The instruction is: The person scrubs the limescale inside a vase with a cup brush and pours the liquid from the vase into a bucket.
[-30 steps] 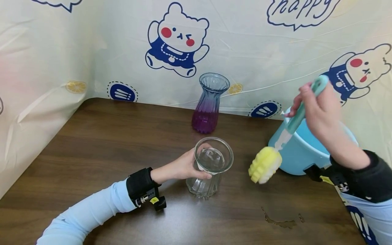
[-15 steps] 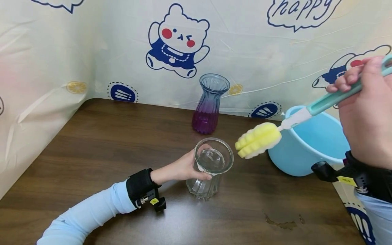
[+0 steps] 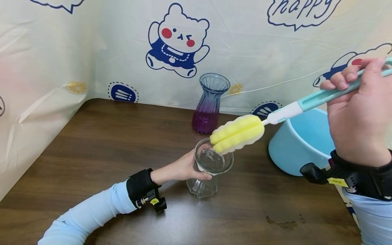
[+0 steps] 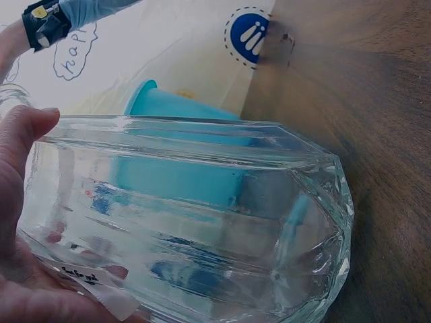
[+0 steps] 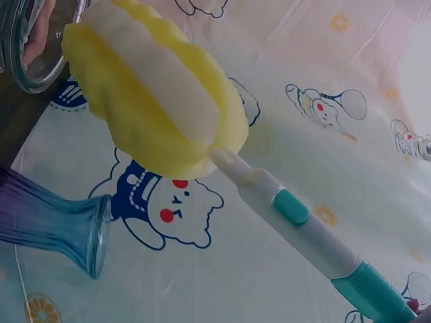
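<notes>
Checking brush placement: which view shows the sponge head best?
The head view: the sponge head sits whole above the clear vase. The right wrist shows it close, the vase's rim only partly; the left wrist misses it.

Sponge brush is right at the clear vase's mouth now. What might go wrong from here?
The yellow sponge brush head looks about as wide as the clear glass vase neck, so forcing it could tip the vase; only the left hand steadies it. The right hand grips the teal handle's far end, limiting control. A puddle suggests a slippery tabletop.

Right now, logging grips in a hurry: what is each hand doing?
Left hand: grips the clear ribbed glass vase.
Right hand: grips the teal-handled yellow sponge brush.
</notes>
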Available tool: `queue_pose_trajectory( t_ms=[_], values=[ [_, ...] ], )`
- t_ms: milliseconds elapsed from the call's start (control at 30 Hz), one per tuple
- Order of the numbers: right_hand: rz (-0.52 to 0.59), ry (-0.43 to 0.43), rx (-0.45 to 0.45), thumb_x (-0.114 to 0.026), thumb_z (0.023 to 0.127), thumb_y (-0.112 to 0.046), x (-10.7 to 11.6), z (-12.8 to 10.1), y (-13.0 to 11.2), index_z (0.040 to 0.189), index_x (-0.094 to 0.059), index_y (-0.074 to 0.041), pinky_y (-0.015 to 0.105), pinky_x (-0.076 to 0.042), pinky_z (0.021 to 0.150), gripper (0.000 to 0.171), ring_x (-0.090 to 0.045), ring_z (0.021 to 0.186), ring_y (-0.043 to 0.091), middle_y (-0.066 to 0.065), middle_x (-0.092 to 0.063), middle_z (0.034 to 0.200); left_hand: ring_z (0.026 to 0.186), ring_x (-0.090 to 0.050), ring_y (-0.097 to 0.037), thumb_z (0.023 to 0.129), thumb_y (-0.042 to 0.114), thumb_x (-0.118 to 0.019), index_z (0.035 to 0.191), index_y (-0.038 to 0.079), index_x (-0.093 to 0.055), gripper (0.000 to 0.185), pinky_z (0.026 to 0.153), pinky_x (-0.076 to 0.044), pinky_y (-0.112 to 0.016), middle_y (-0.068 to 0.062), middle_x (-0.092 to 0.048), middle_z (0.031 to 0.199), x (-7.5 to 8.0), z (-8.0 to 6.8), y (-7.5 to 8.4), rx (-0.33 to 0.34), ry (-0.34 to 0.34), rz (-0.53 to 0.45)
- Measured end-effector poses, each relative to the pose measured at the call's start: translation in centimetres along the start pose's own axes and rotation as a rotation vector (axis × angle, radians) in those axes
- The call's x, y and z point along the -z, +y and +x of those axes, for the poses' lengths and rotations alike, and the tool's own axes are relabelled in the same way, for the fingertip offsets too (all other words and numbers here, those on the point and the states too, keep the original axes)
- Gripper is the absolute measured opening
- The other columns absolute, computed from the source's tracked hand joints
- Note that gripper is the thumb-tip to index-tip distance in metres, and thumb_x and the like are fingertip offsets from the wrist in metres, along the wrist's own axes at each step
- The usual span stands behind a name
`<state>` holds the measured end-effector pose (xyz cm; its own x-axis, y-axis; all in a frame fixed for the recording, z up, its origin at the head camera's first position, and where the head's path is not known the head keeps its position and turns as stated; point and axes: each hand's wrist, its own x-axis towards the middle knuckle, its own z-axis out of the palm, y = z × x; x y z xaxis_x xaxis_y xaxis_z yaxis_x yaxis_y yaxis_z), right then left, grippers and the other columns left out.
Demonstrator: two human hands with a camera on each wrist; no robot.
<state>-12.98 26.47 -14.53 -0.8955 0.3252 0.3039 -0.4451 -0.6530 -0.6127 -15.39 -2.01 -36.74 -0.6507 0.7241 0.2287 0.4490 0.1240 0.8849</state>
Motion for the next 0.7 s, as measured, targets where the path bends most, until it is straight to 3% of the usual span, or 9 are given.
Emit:
queue_pose_trajectory(
  t_ms=[133, 233, 500, 700],
  values=[
    [-0.013, -0.037, 0.014, -0.046, 0.093, -0.018, -0.7, -0.7, 1.4, 0.101, -0.039, -0.001, 0.031, -0.036, 0.055, 0.020, -0.035, 0.060, 0.024, 0.013, -0.034, 0.073, 0.126, -0.034, -0.023, 0.071, 0.011, -0.076, 0.140, 0.008, -0.022, 0.087, 0.102, -0.028, -0.049, -0.012, -0.033, 0.139, -0.1, 0.0, -0.3, 0.000, -0.012, -0.013],
    [-0.051, -0.077, 0.029, -0.048, 0.092, -0.015, -1.1, -1.4, 2.6, 0.099, -0.038, 0.000, 0.030, -0.036, 0.054, 0.019, -0.034, 0.059, 0.023, 0.013, -0.033, 0.072, 0.124, -0.036, -0.020, 0.072, 0.009, -0.076, 0.142, 0.009, -0.017, 0.092, 0.103, -0.030, -0.045, -0.010, -0.034, 0.139, -0.2, 0.1, -0.3, -0.035, -0.021, -0.043],
    [-0.106, -0.235, 0.093, -0.044, 0.094, -0.012, -1.9, -3.8, 5.2, 0.095, -0.038, 0.002, 0.029, -0.040, 0.054, 0.015, -0.034, 0.059, 0.022, 0.014, -0.032, 0.071, 0.116, -0.041, -0.017, 0.070, 0.008, -0.076, 0.140, 0.008, -0.022, 0.088, 0.100, -0.033, -0.035, -0.008, -0.041, 0.132, -0.4, 0.0, -0.2, -0.026, -0.011, -0.059],
    [-0.159, -0.215, 0.164, -0.040, 0.096, -0.011, -2.3, -4.2, 6.5, 0.090, -0.038, 0.000, 0.027, -0.039, 0.052, 0.013, -0.031, 0.055, 0.021, 0.013, -0.031, 0.068, 0.116, -0.042, -0.018, 0.069, 0.006, -0.077, 0.139, 0.006, -0.022, 0.088, 0.099, -0.034, -0.035, -0.009, -0.041, 0.132, -0.3, 0.1, -0.2, -0.029, 0.002, -0.062]
  ],
)
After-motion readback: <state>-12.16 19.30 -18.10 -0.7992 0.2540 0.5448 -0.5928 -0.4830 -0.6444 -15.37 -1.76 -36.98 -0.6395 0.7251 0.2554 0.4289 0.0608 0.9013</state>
